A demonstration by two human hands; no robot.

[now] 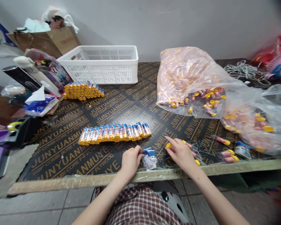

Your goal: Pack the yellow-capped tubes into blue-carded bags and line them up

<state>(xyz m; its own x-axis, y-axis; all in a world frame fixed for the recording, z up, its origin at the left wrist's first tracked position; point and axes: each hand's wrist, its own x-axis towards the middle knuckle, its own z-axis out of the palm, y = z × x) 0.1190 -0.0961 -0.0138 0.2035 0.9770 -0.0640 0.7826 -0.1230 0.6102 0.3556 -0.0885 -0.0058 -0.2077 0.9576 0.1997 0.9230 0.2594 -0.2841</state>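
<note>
My left hand (131, 160) is near the table's front edge, its thumb and fingers pinched on the corner of a small blue and clear packet (150, 158). To the right, my right hand (180, 153) lies over small yellow-capped tubes, thumb and index finger apart around a yellow cap (169, 146). Pink tubes (194, 153) show beside and beyond its fingers. Whether the right fingers press on a tube is hard to see. A row of blue-wrapped tubes with yellow caps (111, 132) lies just beyond my left hand.
A stack of yellow-capped tubes (81, 90) sits by a white basket (107, 70). Large clear bags (184, 72) of tubes fill the right side. Loose tubes (229, 155) and another blue packet (243, 150) lie at the right front. Bottles (35, 73) stand left; cord (245, 70) lies back right.
</note>
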